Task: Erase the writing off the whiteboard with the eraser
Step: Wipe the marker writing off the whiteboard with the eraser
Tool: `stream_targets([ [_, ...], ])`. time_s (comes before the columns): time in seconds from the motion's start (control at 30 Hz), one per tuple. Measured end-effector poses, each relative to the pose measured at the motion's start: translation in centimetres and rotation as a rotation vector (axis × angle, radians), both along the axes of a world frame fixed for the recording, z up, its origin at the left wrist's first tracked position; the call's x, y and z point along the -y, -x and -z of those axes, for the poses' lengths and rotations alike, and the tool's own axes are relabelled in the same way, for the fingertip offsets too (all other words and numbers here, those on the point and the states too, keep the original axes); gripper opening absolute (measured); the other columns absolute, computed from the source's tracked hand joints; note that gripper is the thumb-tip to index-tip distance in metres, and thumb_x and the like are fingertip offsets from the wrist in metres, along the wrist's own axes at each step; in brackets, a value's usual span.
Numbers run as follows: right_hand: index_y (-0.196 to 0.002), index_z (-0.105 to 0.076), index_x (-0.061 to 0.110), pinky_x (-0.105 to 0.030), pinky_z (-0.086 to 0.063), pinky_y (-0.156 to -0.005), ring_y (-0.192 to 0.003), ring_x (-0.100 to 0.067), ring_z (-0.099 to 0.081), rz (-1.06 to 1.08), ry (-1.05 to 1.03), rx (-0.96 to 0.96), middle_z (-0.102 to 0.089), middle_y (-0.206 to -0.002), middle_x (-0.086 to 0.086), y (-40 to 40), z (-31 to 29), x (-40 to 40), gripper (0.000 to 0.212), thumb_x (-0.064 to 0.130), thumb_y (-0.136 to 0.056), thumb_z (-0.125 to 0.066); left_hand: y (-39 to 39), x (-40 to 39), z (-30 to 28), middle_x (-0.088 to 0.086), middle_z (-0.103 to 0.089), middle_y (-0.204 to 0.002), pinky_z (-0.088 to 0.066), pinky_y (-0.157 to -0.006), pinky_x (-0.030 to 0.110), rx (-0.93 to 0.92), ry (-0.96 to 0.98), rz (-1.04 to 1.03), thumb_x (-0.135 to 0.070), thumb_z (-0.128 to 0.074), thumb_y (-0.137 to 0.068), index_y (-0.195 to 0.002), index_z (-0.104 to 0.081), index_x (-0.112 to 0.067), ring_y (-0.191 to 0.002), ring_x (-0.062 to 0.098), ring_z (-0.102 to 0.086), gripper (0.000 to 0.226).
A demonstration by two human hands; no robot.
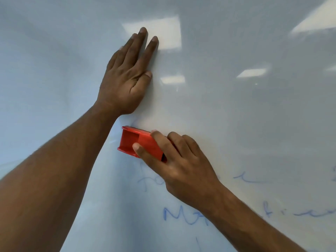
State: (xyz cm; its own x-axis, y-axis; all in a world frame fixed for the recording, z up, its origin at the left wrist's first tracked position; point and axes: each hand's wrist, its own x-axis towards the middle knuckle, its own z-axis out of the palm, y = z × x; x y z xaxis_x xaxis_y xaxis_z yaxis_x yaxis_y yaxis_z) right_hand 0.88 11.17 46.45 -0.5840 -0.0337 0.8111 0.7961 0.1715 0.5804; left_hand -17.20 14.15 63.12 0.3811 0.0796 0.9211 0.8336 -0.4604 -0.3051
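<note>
The whiteboard (236, 115) fills the whole view. My right hand (178, 166) grips a red eraser (135, 141) and holds it flat against the board near the middle. My left hand (127, 75) lies flat on the board above the eraser, fingers straight and pointing up. Faint blue writing (181, 217) runs across the board below and to the right of the eraser, partly hidden by my right forearm. More pale blue strokes (145, 180) sit just under the eraser.
Ceiling lights reflect as bright patches (163, 33) on the upper board. The board above and to the left of my hands carries no marks.
</note>
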Motion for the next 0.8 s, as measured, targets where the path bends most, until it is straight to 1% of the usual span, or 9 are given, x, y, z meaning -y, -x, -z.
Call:
stream_targets([
  [0.03, -0.156, -0.05, 0.022, -0.048, -0.043, -0.098, -0.118, -0.037, -0.055, 0.006, 0.0, 0.003, -0.057, -0.146, -0.02, -0.2, -0.2, 0.0, 0.059, 0.005, -0.099, -0.051, 0.0, 0.0, 0.0, 0.005, -0.005, -0.177, -0.005, -0.131, 0.038, -0.002, -0.001, -0.001, -0.029, -0.032, -0.102, -0.169, -0.015, -0.024, -0.164, 0.022, -0.004, 0.07],
  [0.13, -0.156, -0.049, 0.025, -0.049, -0.04, -0.099, -0.121, -0.037, -0.053, 0.017, -0.023, -0.098, -0.056, -0.149, -0.019, -0.2, -1.0, 0.1, 0.06, 0.005, -0.1, -0.039, 0.0, -0.1, -0.1, 0.005, -0.005, -0.177, -0.005, -0.131, 0.038, -0.006, -0.008, -0.009, -0.031, -0.032, -0.103, -0.169, -0.015, -0.023, -0.164, 0.022, -0.003, 0.069],
  [0.2, -0.156, -0.049, 0.025, -0.049, -0.038, -0.1, -0.123, -0.037, -0.05, 0.016, -0.012, -0.122, -0.054, -0.151, -0.019, 0.2, -0.9, 0.0, 0.06, 0.007, -0.1, -0.038, 0.0, -0.1, -0.1, 0.005, -0.005, -0.177, -0.004, -0.131, 0.038, -0.007, -0.011, -0.012, -0.031, -0.031, -0.103, -0.169, -0.015, -0.023, -0.164, 0.023, -0.003, 0.069],
  [0.33, -0.156, -0.05, 0.027, -0.049, -0.04, -0.104, -0.124, -0.037, -0.053, 0.001, 0.018, 0.008, -0.053, -0.154, -0.016, 0.2, -0.4, 0.0, 0.06, 0.009, -0.098, -0.054, 0.0, -0.3, 0.0, 0.006, -0.004, -0.177, -0.003, -0.132, 0.037, -0.012, -0.02, -0.023, -0.032, -0.03, -0.103, -0.169, -0.014, -0.022, -0.164, 0.022, -0.002, 0.069],
  [0.37, -0.156, -0.05, 0.027, -0.049, -0.04, -0.105, -0.124, -0.036, -0.054, 0.011, 0.007, 0.0, -0.053, -0.154, -0.015, 0.0, -0.6, 0.0, 0.061, 0.009, -0.098, -0.054, 0.0, -0.3, 0.0, 0.006, -0.004, -0.177, -0.003, -0.132, 0.037, -0.01, -0.025, -0.024, -0.032, -0.03, -0.103, -0.169, -0.014, -0.022, -0.164, 0.022, -0.003, 0.069],
  [0.5, -0.154, -0.052, 0.031, -0.051, -0.043, -0.101, -0.119, -0.038, -0.058, 0.047, -0.085, -0.209, -0.057, -0.151, -0.014, -0.2, -1.1, 0.2, 0.059, 0.005, -0.102, -0.038, -0.1, -0.5, 0.0, 0.006, -0.006, -0.177, -0.002, -0.131, 0.034, 0.008, -0.045, -0.014, -0.032, -0.032, -0.104, -0.169, -0.015, -0.023, -0.164, 0.021, -0.004, 0.068],
  [0.6, -0.154, -0.052, 0.028, -0.05, -0.042, -0.098, -0.118, -0.039, -0.057, 0.057, -0.066, -0.199, -0.058, -0.149, -0.016, 0.7, -0.2, 0.1, 0.059, 0.006, -0.103, -0.033, -0.1, -0.6, 0.0, 0.005, -0.006, -0.177, -0.001, -0.131, 0.033, 0.0, -0.044, -0.016, -0.032, -0.032, -0.104, -0.169, -0.015, -0.023, -0.164, 0.021, -0.004, 0.068],
  [0.7, -0.152, -0.054, 0.03, -0.048, -0.044, -0.096, -0.115, -0.037, -0.062, 0.056, -0.081, -0.109, -0.06, -0.148, -0.014, 0.1, -0.4, 0.4, 0.058, 0.006, -0.1, -0.044, 0.0, -0.4, 0.0, 0.005, -0.005, -0.177, -0.002, -0.131, 0.034, -0.01, -0.041, -0.014, -0.032, -0.032, -0.104, -0.169, -0.014, -0.023, -0.164, 0.021, -0.003, 0.068],
  [0.8, -0.152, -0.054, 0.029, -0.049, -0.046, -0.091, -0.109, -0.04, -0.064, 0.09, -0.152, -0.242, -0.062, -0.144, -0.015, -0.7, -1.2, 0.7, 0.063, 0.001, -0.096, -0.049, -0.1, -0.3, 0.0, 0.006, -0.007, -0.177, -0.006, -0.132, 0.038, 0.003, -0.044, 0.004, -0.031, -0.034, -0.104, -0.169, -0.017, -0.022, -0.164, 0.022, -0.006, 0.067],
])
